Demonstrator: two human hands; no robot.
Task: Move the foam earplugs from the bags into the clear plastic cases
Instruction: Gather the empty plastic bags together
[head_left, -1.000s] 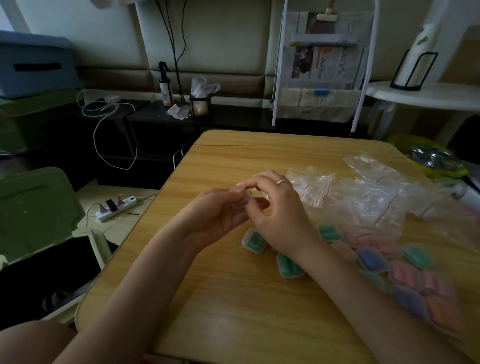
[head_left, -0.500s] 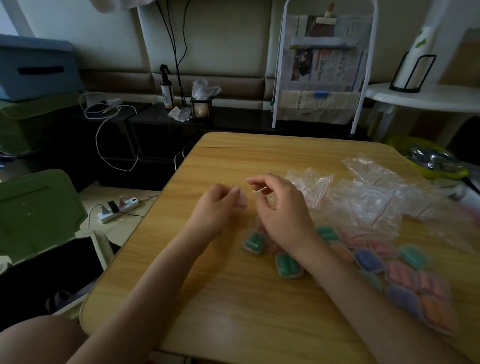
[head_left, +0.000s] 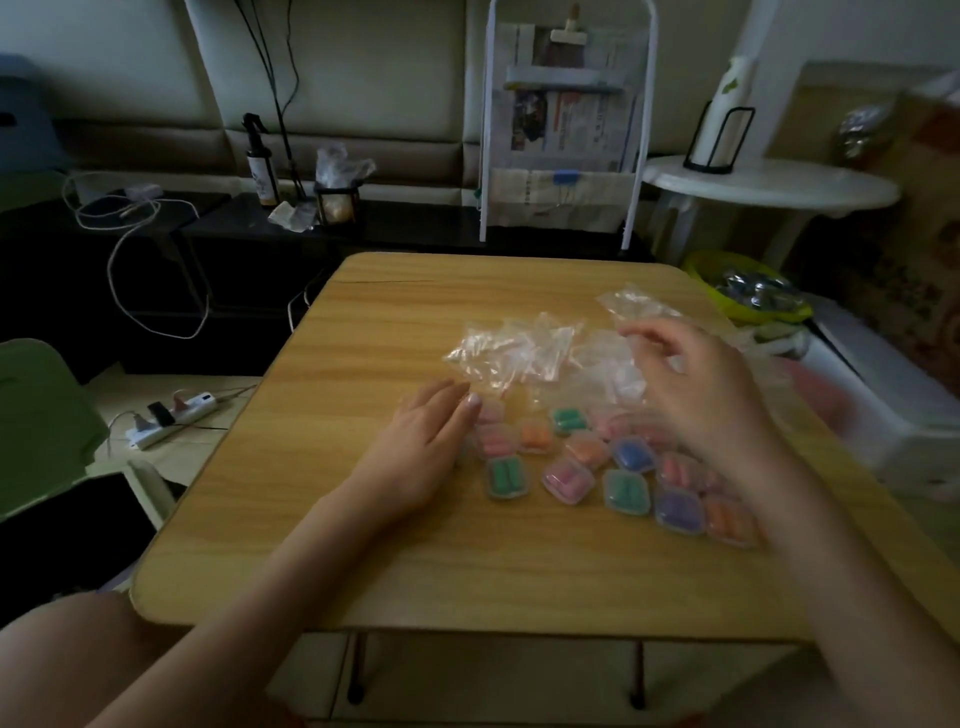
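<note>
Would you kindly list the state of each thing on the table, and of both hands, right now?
left hand: flat, fingers straight, resting beside the cases
right hand: raised over the bags, fingers loosely curled, apparently holding nothing
clear plastic cases: closed, filled with coloured earplugs
bags: crumpled in a pile, contents unclear

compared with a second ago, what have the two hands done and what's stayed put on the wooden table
The hands have parted. The left hand dropped from the shared pinch to lie flat at the left edge of the clear plastic cases of coloured foam earplugs. The right hand swung right and now hovers, fingers loosely curled, over the crumpled clear zip bags. Whether it holds anything is unclear. Cases and bags stayed on the wooden table.
</note>
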